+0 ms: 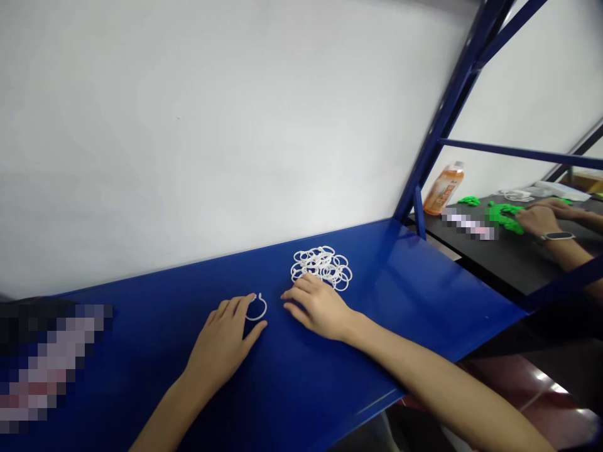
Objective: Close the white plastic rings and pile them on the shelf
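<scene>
A pile of several white plastic rings (323, 266) lies on the blue table (414, 282). My right hand (316, 309) rests flat beside the pile, fingers stretched out, fingertips touching its near edge. My left hand (225, 339) lies on the table with a single open white ring (257, 307) held between its thumb and fingers.
A white wall rises behind the table. A blue metal frame (452, 100) stands at the right. Beyond it, another person's hands (541, 220) work on green parts (504, 216) on a black table, near an orange bottle (443, 187).
</scene>
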